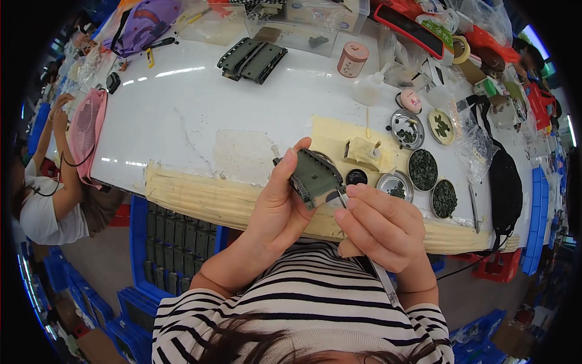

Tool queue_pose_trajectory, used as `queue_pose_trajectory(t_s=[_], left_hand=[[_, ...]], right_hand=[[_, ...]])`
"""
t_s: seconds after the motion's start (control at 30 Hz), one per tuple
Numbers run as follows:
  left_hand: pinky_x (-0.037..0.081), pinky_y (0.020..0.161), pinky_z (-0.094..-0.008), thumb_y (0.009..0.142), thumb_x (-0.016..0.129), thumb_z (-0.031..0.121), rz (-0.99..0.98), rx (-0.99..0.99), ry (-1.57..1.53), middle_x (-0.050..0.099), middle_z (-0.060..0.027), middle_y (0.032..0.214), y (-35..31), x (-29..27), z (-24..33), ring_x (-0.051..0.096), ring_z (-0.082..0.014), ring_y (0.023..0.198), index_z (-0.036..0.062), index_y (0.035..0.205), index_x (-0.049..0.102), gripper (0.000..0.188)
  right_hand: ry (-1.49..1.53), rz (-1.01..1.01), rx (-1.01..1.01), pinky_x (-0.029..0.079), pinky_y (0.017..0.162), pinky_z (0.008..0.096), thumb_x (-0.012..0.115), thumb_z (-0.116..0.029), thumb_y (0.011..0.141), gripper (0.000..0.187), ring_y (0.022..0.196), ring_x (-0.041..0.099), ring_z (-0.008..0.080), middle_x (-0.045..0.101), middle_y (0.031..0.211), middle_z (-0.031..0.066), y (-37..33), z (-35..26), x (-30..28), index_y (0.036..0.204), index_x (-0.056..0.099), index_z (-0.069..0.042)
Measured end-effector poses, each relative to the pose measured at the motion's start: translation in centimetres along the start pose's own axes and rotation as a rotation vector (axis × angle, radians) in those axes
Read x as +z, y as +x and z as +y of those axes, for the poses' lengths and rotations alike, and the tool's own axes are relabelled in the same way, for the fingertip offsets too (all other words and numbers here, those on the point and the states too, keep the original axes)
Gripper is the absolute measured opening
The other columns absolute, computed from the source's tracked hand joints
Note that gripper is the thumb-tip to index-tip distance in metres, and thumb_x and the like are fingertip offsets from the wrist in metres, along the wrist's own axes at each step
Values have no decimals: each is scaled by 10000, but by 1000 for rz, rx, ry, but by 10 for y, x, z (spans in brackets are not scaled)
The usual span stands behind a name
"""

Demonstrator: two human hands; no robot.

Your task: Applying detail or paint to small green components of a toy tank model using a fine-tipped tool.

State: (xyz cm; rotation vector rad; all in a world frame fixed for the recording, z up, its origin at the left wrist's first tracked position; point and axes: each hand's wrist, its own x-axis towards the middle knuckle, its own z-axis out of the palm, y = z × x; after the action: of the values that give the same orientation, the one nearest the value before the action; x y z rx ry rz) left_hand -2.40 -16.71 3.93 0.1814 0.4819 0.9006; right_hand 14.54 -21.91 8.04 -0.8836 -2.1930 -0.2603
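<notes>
My left hand point(274, 209) is closed around a dark green plastic model part point(316, 176), shaped like a vehicle hull, tilted above the table's near edge. Its thumb presses the upper side. A pair of metal tweezers point(384, 284) is gripped in my right hand point(391, 227), with the tips touching the part's right edge. Whether the tips pinch a small piece is too fine to tell. Just beyond, a tape-covered block point(370, 153) stands on a yellowish mat beside a small black round pot point(356, 177).
Right of my hands stand tins of small green pieces point(422, 170) point(444, 199), a steel dish point(407, 128) and a pale lid with green bits point(441, 126). Similar green hulls point(251, 60) lie farther back near a pink tin point(353, 59). A blue crate point(139, 242) holds more. Another person point(54, 200) sits left.
</notes>
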Motion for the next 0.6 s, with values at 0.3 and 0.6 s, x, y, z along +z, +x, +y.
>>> queue_pose_trajectory(t_s=[0.3,0.6], left_hand=[[544,871,-335,946,516,460,-38,0,-34,624,-92,1086,5,-4,-2,627,-179,1007,116,1331,465,518],[525,899,-397,880,598,189,-286,193,122,584,-177,1124,12,-5,5,610,-229,1013,193,1457,203,699]], right_hand=[[14,53,29,596,763,345,678,-283,819,316,910,668,264,618,913,81,-2,1,2,943,673,7],[509,199,350,554,810,361,671,-286,833,405,1016,645,313,617,1031,144,-20,-6,8,1113,634,3]])
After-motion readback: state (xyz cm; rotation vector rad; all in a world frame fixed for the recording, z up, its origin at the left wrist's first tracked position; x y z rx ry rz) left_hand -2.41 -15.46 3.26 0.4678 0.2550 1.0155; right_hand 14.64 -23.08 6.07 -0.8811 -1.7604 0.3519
